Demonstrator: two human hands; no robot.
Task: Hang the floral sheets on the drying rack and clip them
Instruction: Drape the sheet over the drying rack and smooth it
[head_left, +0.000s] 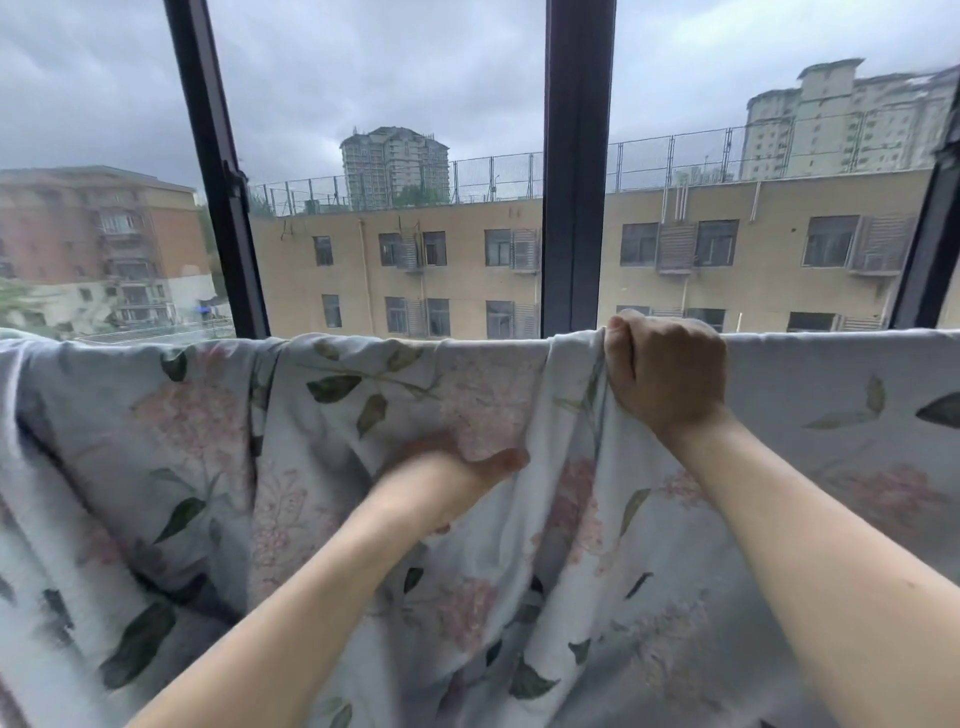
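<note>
The right hand (667, 371) fists a bunched fold of the floral sheet (322, 447) at its top edge, right of centre — likely pinning it to the hidden rack bar. The left hand (457, 480), blurred, presses flat and open at mid-frame, seemingly smoothing. Pale blue cloth with pink blossoms and green leaves spans the lower frame — no clips visible.

Right hand (667, 371) fisted on floral sheet (363, 415) top edge; left hand (457, 478) blurred against it.

Head view, facing forward, close to draped sheet (363, 415), window (576, 156) beyond
</note>
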